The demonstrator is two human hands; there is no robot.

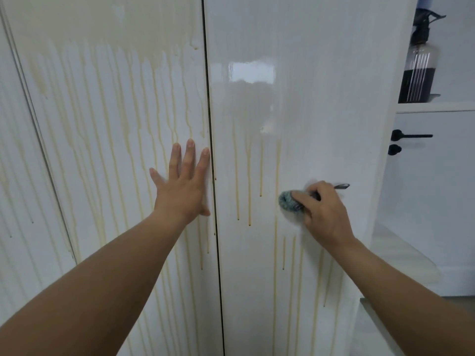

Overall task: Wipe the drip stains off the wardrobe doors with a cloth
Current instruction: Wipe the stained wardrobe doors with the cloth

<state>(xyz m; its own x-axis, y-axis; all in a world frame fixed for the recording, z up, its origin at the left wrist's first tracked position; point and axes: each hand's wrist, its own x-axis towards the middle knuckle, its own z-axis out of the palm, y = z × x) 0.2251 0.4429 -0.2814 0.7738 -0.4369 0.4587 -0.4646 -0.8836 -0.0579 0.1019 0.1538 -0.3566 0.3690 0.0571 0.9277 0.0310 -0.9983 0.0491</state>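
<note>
One flat left hand (183,187), fingers (189,155) straight, is bracing the left door (102,124); the right hand (326,214) is gripping the cloth (289,201); following each drip stain (249,188) downward seems best.

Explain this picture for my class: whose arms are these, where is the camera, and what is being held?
There is no machine here. One camera sits on a person's head and looks forward and down, so the two bare arms are the wearer's own. In front stand two white wardrobe doors. Yellowish drip stains run down both: all over the left door, but only lower down on the right door, whose upper part looks clean. The left hand lies flat, fingers straight, on the left door beside the gap. The right hand grips a bunched blue-grey cloth and presses it to the right door. At the far right a dark spray bottle stands on a shelf, above a black handle.
</note>
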